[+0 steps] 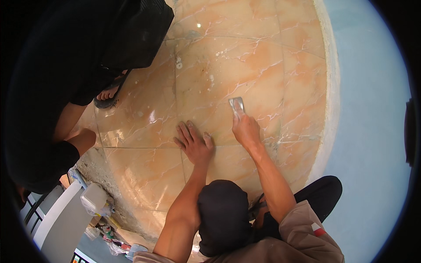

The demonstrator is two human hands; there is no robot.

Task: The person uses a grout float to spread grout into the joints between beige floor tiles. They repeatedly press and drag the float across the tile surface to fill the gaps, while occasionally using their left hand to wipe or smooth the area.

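Observation:
My left hand [195,142] lies flat on the orange-and-cream marbled floor tiles [245,57], fingers spread, close to a grout line. It holds nothing. My right hand [246,131] is closed round a small metal scraper [237,105] with a flat, shiny blade, held against or just above the tile. The handle is mostly hidden in my fist. White spots [179,63] and smears mark the tiles beyond my hands. My black-trousered knee [223,215] shows below, between my forearms.
At the left, another person in dark clothes is close by, a sandalled foot [107,94] on the tiles. A pale blue wall [372,109] with a whitish lower edge [330,109] bounds the right. Lower left, a white panel [59,215] and a plastic-wrapped container [94,197] stand among loose clutter.

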